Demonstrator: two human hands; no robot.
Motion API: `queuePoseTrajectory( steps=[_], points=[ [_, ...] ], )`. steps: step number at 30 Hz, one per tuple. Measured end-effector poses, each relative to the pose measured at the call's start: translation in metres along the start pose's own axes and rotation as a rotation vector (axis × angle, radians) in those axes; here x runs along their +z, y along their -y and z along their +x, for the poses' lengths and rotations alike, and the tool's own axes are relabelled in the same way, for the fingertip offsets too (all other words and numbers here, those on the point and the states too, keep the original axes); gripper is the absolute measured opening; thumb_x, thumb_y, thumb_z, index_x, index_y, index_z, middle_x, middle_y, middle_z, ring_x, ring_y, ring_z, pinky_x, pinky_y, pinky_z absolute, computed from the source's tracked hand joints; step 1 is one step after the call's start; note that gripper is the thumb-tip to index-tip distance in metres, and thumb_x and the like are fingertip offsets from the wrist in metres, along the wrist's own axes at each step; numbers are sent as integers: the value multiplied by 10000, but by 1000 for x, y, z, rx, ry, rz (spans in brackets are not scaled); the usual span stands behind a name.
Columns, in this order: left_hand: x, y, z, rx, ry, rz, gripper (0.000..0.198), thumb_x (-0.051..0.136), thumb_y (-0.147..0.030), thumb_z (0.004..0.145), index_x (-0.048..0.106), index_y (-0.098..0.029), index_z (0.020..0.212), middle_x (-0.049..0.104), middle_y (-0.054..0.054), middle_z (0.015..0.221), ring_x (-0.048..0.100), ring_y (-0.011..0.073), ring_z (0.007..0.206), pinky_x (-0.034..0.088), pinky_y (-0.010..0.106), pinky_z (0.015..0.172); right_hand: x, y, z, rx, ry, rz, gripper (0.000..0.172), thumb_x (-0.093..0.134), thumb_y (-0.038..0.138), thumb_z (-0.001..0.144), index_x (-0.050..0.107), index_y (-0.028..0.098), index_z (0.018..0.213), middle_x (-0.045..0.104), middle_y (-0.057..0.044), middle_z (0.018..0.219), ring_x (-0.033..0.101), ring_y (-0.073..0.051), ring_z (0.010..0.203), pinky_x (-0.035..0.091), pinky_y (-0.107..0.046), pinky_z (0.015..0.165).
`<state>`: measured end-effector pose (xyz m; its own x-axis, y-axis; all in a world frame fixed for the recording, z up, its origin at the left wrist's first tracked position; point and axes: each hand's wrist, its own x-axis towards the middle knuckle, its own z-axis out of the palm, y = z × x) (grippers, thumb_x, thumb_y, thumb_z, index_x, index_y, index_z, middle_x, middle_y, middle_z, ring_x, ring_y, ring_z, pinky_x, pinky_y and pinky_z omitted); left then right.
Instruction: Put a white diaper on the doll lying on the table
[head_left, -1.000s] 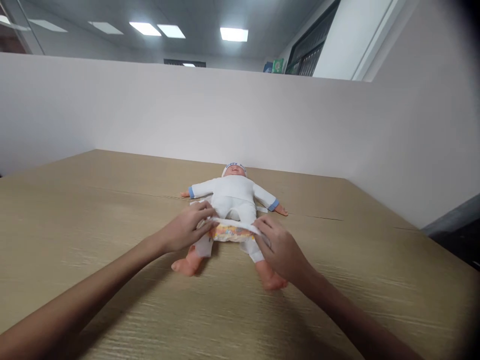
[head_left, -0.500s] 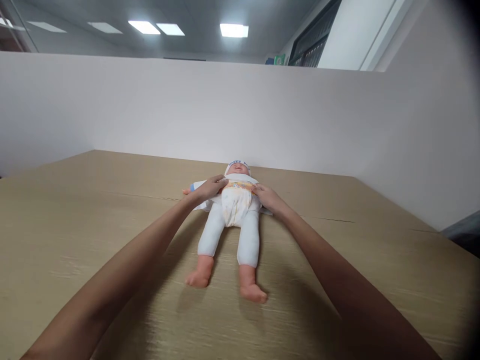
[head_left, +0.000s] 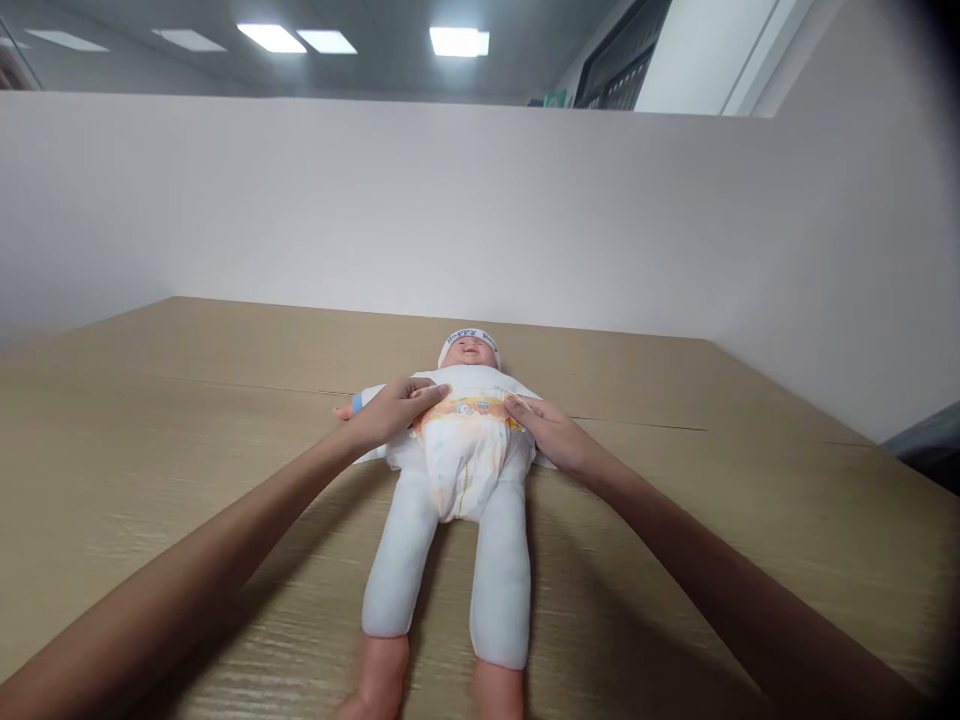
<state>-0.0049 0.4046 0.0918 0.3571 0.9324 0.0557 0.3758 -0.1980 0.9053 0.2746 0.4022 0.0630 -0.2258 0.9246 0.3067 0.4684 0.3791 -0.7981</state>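
White diaper [head_left: 466, 465] with an orange patterned waist strip [head_left: 472, 408] lies over the baby doll [head_left: 500, 580]'s belly and crotch. Your left hand [head_left: 391, 411] keeps its grip pinched on one upper corner; your right hand [head_left: 553, 432] pinches the other. Doll face-up on the wood-grained bench [head_left: 225, 350], feet toward you, lettered cap [head_left: 470, 338] near the pale wall [head_left: 450, 220].

doll's feet [head_left: 372, 698]: cropped below | diaper [head_left: 465, 465] sides: partly hidden by hands [head_left: 391, 410] [head_left: 556, 435]
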Motion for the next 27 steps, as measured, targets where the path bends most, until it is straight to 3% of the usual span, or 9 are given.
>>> queuePoseTrajectory(
  steps=[3,5,7,9,13,16,20,27],
  points=[
    [1,-4,1,39,-147,207,475,588,-651,1016,583,-224,807,565,-28,679,500,162,645,355,309,654,-4,6,-7,60,-17,-167,490,518,653,1055,745,245,908,797,-26,881,720,-255,865,567,-360,788],
    [3,-6,5,133,-278,393,278,604,-518,1035,678,-251,1015,713,17,897,624,226,828,437,344,765,-7,6,-14,80,-119,-263,385,577,591,1037,719,248,938,794,-23,872,711,-238,804,533,-344,753],
    [9,-11,6,267,-401,567,215,606,-407,1038,684,-264,1179,731,75,1166,640,294,1061,480,414,920,-8,2,-26,66,-214,-330,298,617,531,1018,711,249,1039,794,-31,872,708,-234,756,513,-342,722],
    [18,-21,5,391,-448,647,219,586,-365,1054,673,-256,1222,695,105,1284,598,328,1193,473,476,1038,-9,-4,-42,32,-263,-396,298,618,502,1018,690,248,1155,787,-35,859,702,-240,724,499,-346,697],
    [45,-44,3,583,-234,633,234,550,-414,1095,686,-247,1186,708,101,1282,581,321,1254,455,502,1121,-9,-21,-70,-45,-232,-530,268,616,413,1018,676,241,1215,809,-67,996,696,-250,775,501,-390,782],
    [66,-50,9,546,-73,707,297,601,-492,1063,733,-228,1100,737,109,1209,574,346,1216,452,540,1095,-8,-30,-77,-79,-184,-577,160,618,332,991,710,234,1079,803,-79,1056,695,-262,889,476,-428,896],
    [78,-40,17,431,-81,759,333,685,-535,990,784,-245,1119,726,112,1249,541,383,1223,435,577,1077,-9,-34,-76,-9,-173,-557,134,648,353,970,699,230,965,744,-48,913,671,-256,912,453,-384,854],
    [76,-34,12,386,-88,740,435,766,-646,884,786,-306,1154,698,75,1256,525,385,1252,414,551,1084,-18,-32,-74,355,-123,-507,268,771,486,884,660,242,872,704,-21,822,643,-235,814,368,-316,693]
  ],
)
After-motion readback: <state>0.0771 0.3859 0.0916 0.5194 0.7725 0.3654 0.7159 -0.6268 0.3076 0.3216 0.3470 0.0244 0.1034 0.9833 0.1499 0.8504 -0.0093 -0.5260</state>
